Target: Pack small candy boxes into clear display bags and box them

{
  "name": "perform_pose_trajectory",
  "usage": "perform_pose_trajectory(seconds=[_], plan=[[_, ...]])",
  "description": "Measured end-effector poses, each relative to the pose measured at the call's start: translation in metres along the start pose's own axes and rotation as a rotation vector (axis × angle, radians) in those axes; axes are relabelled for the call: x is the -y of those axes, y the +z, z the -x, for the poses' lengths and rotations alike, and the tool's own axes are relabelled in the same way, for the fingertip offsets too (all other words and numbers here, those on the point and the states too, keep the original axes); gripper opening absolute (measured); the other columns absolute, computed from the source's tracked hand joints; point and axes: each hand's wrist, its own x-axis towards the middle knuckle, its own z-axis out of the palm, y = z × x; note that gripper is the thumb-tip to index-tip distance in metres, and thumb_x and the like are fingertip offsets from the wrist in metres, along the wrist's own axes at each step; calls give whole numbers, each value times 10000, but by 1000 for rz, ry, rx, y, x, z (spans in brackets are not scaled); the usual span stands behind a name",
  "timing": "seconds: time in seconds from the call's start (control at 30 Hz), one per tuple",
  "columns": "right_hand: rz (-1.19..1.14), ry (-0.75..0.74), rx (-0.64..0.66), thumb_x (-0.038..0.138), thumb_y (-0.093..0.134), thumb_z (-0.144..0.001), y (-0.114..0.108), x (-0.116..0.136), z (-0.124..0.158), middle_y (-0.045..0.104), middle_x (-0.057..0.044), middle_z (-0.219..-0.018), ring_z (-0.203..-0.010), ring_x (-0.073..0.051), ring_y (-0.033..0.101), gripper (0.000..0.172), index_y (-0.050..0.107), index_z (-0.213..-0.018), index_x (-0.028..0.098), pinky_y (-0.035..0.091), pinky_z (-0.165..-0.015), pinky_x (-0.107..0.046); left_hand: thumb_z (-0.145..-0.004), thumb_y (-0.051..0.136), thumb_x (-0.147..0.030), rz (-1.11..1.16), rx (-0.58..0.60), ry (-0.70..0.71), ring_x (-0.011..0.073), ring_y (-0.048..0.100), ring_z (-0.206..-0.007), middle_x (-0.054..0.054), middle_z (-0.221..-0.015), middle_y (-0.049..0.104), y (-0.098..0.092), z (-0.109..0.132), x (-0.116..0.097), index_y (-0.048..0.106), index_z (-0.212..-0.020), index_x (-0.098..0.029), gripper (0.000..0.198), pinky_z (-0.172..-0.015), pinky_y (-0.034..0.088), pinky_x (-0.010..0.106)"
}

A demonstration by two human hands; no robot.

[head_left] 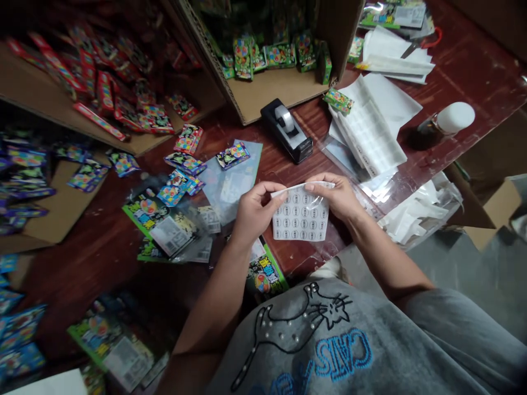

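Note:
Between my two hands is a white sheet of round stickers (300, 219), printed in rows of small circles with dark lettering. My left hand (258, 211) pinches its upper left corner between thumb and fingers. At the upper right corner, my right hand (335, 196) grips the same sheet, thumb in front and fingers behind. The top edge looks folded or curled over toward me. Below the sheet, near the table's front edge, lies a colourful printed packet (265, 271), partly covered by my left forearm.
Beyond the sheet stands a black tape dispenser (287, 130). Cardboard boxes hold green packets (280, 55) and red packets (119, 93). More sticker sheets (366, 123), a white-capped bottle (450, 119) and red-handled scissors (424, 43) are on the right. Clear bags (173, 230) lie left.

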Motion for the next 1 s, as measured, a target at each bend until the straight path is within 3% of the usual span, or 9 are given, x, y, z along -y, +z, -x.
perform_pose_trajectory(seconds=[0.2,0.3,0.37,0.4,0.47,0.57,0.6,0.77,1.0], plan=[[224,-72,-3,646,905,-737,-11,3,-5,649,20,-606,-561,-103,500,501,735,-666,180,373,-549,-264,-958,703,-589,-94,-103,-107,153,582,-616,2,-682,678,-16,-7,16,716,-807,-199,419,-568,443,266],[298,-69,32,637,901,-747,-26,4,-8,695,12,-691,-591,-110,520,481,789,-817,175,412,-584,-273,-963,722,-457,-263,-134,-2,198,663,-760,31,-813,737,-14,-11,21,744,-865,-202,274,-721,535,319],[400,-132,37,642,867,-792,-34,2,-11,753,-24,-806,-691,-144,607,480,800,-881,175,475,-677,-299,-939,760,-361,-500,-236,123,274,702,-1023,98,-1074,773,-3,-9,20,771,-1041,-204,188,-942,559,417],[468,-176,36,647,843,-817,-36,0,-14,769,-41,-853,-746,-164,639,478,800,-890,176,492,-722,-314,-935,770,-333,-628,-271,179,313,679,-1153,136,-1214,753,5,-5,19,762,-1149,-197,253,-1040,533,468],[628,-251,41,651,784,-876,-40,-3,-20,783,-66,-912,-821,-199,670,470,798,-908,183,503,-782,-341,-963,744,-302,-831,-192,260,361,624,-1295,180,-1391,691,26,3,16,721,-1302,-183,360,-1134,483,525],[863,-318,67,615,691,-960,-48,-4,-27,789,-95,-954,-869,-238,684,441,800,-936,189,510,-826,-377,-1038,620,-267,-977,151,324,371,607,-1355,168,-1477,670,52,16,16,692,-1391,-204,365,-1149,482,534],[930,-331,67,593,682,-971,-53,-2,-29,792,-107,-988,-883,-249,688,423,804,-972,188,516,-840,-388,-1052,592,-268,-1004,209,330,372,584,-1400,158,-1523,647,57,18,18,671,-1436,-221,395,-1168,469,542],[1120,-396,76,462,739,-940,-75,20,-38,751,-144,-1149,-879,-274,684,448,759,-1279,171,567,-858,-431,-1079,546,-330,-1045,223,329,379,396,-1603,109,-1730,456,57,13,28,587,-1563,-278,489,-1272,357,588],[1307,-489,431,269,599,-1007,-53,30,-65,662,-202,-1405,-1313,-337,614,405,710,-1371,132,505,-1141,-477,-1077,531,-332,-982,228,336,388,378,-1623,82,-1744,440,51,4,34,616,-1546,-316,477,-1291,310,625]])
